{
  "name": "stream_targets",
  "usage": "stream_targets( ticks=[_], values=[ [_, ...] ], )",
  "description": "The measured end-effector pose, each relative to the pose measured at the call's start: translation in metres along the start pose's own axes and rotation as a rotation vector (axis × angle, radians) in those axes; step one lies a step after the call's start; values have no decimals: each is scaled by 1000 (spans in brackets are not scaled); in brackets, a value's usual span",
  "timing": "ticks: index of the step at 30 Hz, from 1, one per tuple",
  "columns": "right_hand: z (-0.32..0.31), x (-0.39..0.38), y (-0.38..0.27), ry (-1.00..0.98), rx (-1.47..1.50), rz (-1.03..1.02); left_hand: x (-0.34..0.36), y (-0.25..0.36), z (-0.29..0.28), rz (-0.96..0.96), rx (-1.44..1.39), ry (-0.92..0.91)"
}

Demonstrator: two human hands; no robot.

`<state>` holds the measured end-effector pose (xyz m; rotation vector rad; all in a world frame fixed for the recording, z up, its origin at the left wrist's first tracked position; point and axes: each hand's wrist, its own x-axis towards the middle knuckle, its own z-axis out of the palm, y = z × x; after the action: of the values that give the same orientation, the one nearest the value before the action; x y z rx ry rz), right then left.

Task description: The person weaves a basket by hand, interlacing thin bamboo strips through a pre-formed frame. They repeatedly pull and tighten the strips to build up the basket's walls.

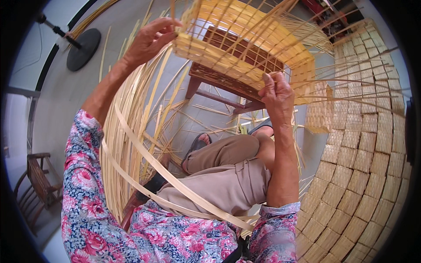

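Note:
A half-woven yellow bamboo basket [197, 49] is held over a small wooden bench, with long thin bamboo stakes [346, 83] sticking out past its woven band. My left hand [151, 40] pinches the basket's near left corner between thumb and fingers. At the near right side, my right hand [279, 90] is closed, thumb and fingertips gripping the rim of the weave. Whether either hand also holds a separate thin strip is too small to tell. The reddish-brown bench [215, 79] shows through the open mesh and below the basket.
Long split bamboo strips [127, 149] lie in a thick bundle on my left, two bending across my lap. Scraps [210, 116] litter the floor. Rows of woven pieces [351, 175] cover the right side. A round black stand base [83, 50] and a wooden chair [41, 179] are at left.

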<state>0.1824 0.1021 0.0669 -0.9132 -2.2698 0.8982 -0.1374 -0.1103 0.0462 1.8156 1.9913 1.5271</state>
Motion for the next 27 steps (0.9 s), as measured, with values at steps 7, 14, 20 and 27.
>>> stream_targets(
  ticks=[7,14,20,27],
  values=[
    [2,-8,-9,86,-210,-86,11,-4,-4,-80,-164,41],
    [20,-6,-17,54,-314,-55,20,-20,-10,-111,-81,15],
    [29,0,0,85,-266,-183,4,-26,0,-57,-146,127],
    [16,14,29,32,-84,-191,7,-27,26,-276,-43,-150]
  ],
)
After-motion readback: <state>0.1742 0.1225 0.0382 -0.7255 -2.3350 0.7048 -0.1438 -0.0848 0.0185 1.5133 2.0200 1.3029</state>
